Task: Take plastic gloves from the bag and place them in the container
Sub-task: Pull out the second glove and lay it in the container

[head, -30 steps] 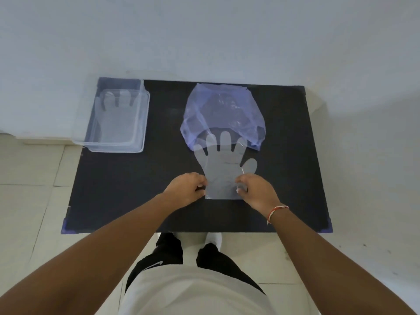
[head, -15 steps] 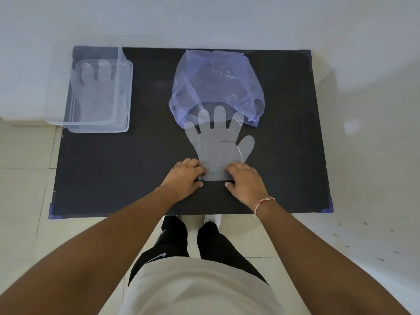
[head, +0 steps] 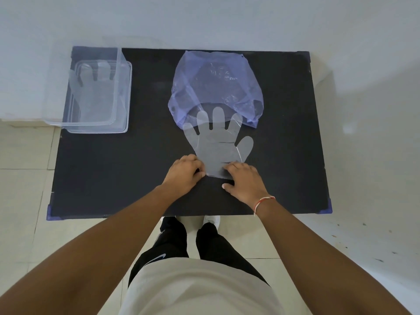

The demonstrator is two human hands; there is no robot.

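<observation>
The clear glove (head: 216, 146) lies flat on the bench (head: 141, 169), long axis running 12 to 6, fingertips overlapping the mouth of the purple bag (head: 216, 80). We pin its cuff from both sides: left hand (head: 185, 172) curled at one corner, right hand (head: 244, 178) flatter. The container (head: 123, 96) sits at 10 o'clock, nearer our left. Whether either hand pinches film, we cannot tell.

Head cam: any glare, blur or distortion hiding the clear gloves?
Head view: sharp, soft even light, no hard glare; wide-angle bends the table edges. Glove reads well on black; the glove in the container is faint behind clear walls.
</observation>
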